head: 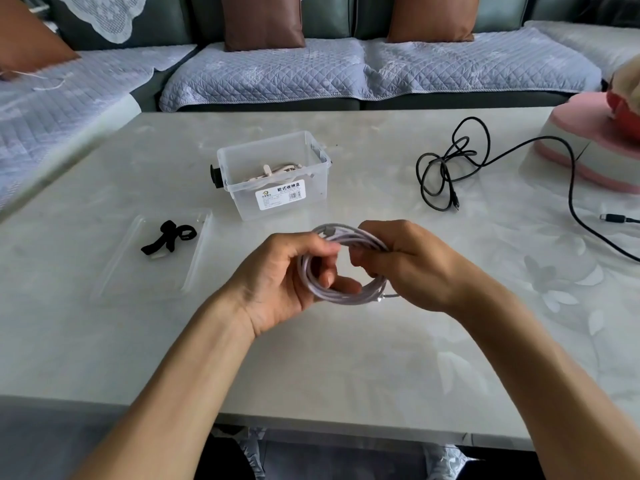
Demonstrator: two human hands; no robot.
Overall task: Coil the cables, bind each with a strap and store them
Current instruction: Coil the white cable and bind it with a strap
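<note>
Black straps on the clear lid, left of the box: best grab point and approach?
Take the black straps at the raised loop nearest the box, coming from above with a thumb-and-finger pinch. They lie in a loose tangle on the flat clear lid, so the low ends give little to grip. Both hands are busy: the left hand and right hand hold the white coil.

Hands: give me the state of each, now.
Left hand: gripping the coiled white cable.
Right hand: gripping the same coil's far side.
</note>
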